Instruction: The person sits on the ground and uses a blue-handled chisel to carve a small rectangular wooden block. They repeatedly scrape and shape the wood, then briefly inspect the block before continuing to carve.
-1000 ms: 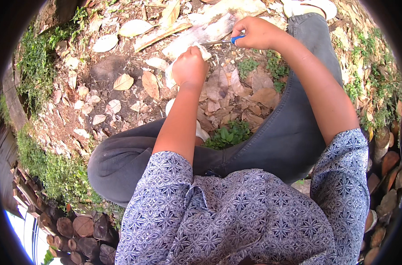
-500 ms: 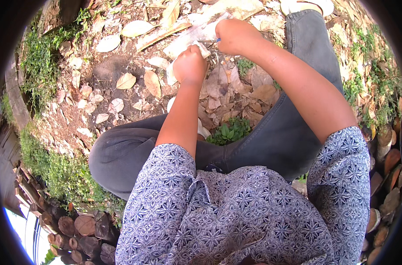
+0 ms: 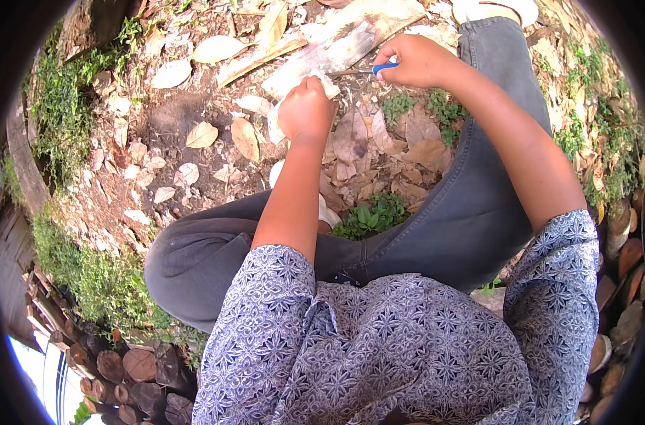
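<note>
Left hand (image 3: 307, 110) fisted round pale piece (image 3: 329, 86) by wooden slab (image 3: 361, 28)'s near end; contact unclear. Right hand (image 3: 418, 60) closed on blue-handled tool (image 3: 385, 69), shaft (image 3: 352, 71) reaching piece. Risk: 1 slip, from overpressure or loose grip, could jab left hand.

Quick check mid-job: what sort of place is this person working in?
Outdoors, probably a yard or garden. The ground is soil strewn with dry leaves, low green plants grow at the left, and cut logs are piled at the lower left.
</note>
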Tool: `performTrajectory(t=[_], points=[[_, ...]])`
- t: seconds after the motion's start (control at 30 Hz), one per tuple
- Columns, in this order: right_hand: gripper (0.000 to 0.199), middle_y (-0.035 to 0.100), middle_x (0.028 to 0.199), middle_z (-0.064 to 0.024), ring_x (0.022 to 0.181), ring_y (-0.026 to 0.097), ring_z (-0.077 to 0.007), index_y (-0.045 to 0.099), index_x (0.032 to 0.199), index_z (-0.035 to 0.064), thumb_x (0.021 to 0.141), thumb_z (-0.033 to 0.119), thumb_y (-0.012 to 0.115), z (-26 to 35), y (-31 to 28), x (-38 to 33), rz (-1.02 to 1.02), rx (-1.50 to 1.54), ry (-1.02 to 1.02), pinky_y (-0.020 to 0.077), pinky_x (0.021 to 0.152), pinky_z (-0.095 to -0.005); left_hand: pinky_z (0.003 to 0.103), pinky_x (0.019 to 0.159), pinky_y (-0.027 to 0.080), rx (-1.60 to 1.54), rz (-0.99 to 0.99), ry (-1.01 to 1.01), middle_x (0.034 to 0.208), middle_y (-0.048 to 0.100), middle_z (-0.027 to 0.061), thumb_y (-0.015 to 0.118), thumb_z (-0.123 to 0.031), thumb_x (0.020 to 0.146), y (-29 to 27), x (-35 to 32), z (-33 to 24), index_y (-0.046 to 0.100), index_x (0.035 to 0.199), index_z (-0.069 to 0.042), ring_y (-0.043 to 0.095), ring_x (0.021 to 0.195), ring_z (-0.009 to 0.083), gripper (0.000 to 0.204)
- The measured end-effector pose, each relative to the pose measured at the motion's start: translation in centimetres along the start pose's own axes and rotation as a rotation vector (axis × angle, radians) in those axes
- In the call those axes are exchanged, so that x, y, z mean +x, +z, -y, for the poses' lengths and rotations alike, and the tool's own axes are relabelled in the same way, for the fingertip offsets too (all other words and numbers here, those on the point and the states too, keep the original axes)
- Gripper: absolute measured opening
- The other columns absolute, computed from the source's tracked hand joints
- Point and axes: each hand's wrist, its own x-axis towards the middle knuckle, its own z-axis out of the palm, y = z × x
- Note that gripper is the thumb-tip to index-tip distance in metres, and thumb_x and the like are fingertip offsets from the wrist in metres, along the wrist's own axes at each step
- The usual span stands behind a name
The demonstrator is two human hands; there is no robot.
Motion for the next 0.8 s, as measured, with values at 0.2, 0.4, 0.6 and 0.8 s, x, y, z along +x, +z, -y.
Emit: performTrajectory(t=[0.2,0.4,0.6,0.8], points=[[0.028,0.074,0.083,-0.0103,0.071,0.072,-0.0193,0.075,0.102,0.0037,0.084,0.024,0.078,0.8,-0.9,0.7,0.011,-0.025,-0.015,0.0549,0.07,-0.0367,0.038,0.069,0.058,0.022,-0.03,0.0,0.089,0.073,0.0058,0.078,-0.016,0.067,0.4,-0.1,-0.1,0.064,0.085,-0.011,0.073,0.083,0.0258,0.024],[0.027,0.074,0.086,-0.0127,0.073,0.072,-0.0225,0.074,0.099,0.0029,0.082,0.023,0.079,1.0,-1.4,1.8,0.015,-0.102,-0.054,0.0552,0.071,-0.0382,0.039,0.07,0.059,0.023,-0.026,0.001,0.089,0.074,0.0081,0.077,-0.018,0.071,0.5,0.0,0.0,0.064,0.088,-0.01,0.073,0.083,0.0282,0.023],[0.024,0.073,0.086,-0.014,0.079,0.071,-0.0278,0.073,0.095,0.0036,0.078,0.019,0.079,1.8,-0.8,2.2,-0.053,-0.22,-0.163,0.0552,0.071,-0.0405,0.037,0.069,0.059,0.063,-0.016,-0.005,0.087,0.072,0.0058,0.07,-0.01,0.072,0.2,0.0,-0.3,0.064,0.084,-0.01,0.073,0.081,0.0252,0.014],[0.021,0.073,0.091,-0.016,0.086,0.072,-0.0278,0.072,0.095,0.004,0.079,0.017,0.076,7.6,-2.4,1.7,0.149,-0.242,0.203,0.0563,0.076,-0.0405,0.038,0.069,0.059,0.06,0.011,-0.016,0.087,0.073,0.006,0.07,-0.01,0.071,-0.1,0.1,-0.2,0.064,0.084,-0.009,0.073,0.081,0.0261,0.014]])
